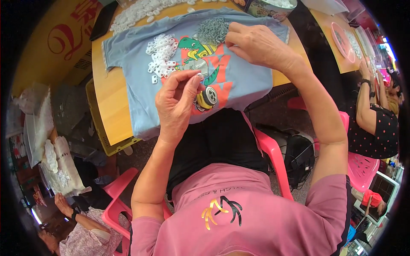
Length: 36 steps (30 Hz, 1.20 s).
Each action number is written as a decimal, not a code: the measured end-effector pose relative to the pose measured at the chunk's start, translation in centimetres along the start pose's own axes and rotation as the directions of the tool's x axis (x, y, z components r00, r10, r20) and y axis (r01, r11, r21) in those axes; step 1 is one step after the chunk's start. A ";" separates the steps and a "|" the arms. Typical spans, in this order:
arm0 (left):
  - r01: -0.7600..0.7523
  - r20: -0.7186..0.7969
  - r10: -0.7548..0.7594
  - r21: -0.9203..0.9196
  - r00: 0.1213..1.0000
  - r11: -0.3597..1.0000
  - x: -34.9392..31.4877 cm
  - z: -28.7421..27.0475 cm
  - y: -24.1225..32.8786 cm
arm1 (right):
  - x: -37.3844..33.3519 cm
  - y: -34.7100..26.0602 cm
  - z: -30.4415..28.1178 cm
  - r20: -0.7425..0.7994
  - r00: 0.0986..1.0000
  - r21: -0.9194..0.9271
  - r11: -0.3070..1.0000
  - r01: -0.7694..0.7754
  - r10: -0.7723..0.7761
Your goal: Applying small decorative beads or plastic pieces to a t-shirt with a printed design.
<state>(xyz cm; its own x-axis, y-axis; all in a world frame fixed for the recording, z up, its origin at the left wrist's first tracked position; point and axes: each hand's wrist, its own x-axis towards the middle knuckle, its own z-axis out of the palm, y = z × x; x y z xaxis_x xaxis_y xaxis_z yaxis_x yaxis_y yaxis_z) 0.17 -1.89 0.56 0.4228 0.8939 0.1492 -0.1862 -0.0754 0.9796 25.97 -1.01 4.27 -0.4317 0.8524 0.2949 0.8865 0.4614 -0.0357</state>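
My left hand (177, 100) is closed in a pinch over the blue T-shirt (124, 55) spread on the table, holding a small white plastic piece (199, 74) between thumb and forefinger. To its upper left, a heap of similar white plastic pieces with holes (162, 55) lies on the cloth. My right hand (258, 45) is at the right edge of a pile of thin grey metal pieces (212, 31), which look like small nails. Its fingers are curled together, and whatever is in their tips is hidden. A cartoon dinosaur print (196, 49) shows on the cloth between the piles.
Rounded white pieces (147, 10) lie along the table's far edge, near a tin of white pieces (273, 6). A yellow crate (100, 123) is below the table's left side. Pink plastic chairs (273, 153) flank me. Other people (369, 123) sit at right and lower left.
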 end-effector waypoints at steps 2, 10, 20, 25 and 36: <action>0.028 -0.001 -0.029 -0.046 1.000 0.999 0.1 -0.1 0.0 | 0.4 0.0 -0.5 0.063 0.998 0.003 1.000 0.010 -0.010; 0.089 -0.017 -0.097 -0.255 0.995 0.963 0.7 -0.8 0.0 | 0.1 -0.3 -0.7 0.108 0.994 -0.035 0.999 -0.030 0.034; 0.104 0.000 -0.113 -0.387 0.994 0.916 0.8 -1.0 -0.3 | -0.9 -1.1 -0.4 -0.006 0.999 0.027 0.999 -0.043 0.044; 0.111 -0.001 -0.122 -0.399 0.993 0.910 0.9 -1.1 -0.3 | -0.7 -2.8 -0.8 -0.166 0.973 0.334 0.937 -0.098 0.161; 0.105 -0.007 -0.116 -0.378 0.993 0.920 0.8 -1.1 -0.4 | 1.3 -9.1 0.8 0.244 0.850 0.961 0.000 -0.276 0.467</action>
<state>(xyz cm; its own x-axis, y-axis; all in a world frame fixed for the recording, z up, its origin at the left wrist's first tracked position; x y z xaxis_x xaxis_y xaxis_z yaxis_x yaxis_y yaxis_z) -0.38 -0.61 0.10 0.4355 0.8996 0.0333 -0.4623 0.1917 0.8657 17.20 -3.87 4.22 0.0059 1.0000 0.0014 -0.0410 0.0017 -0.9992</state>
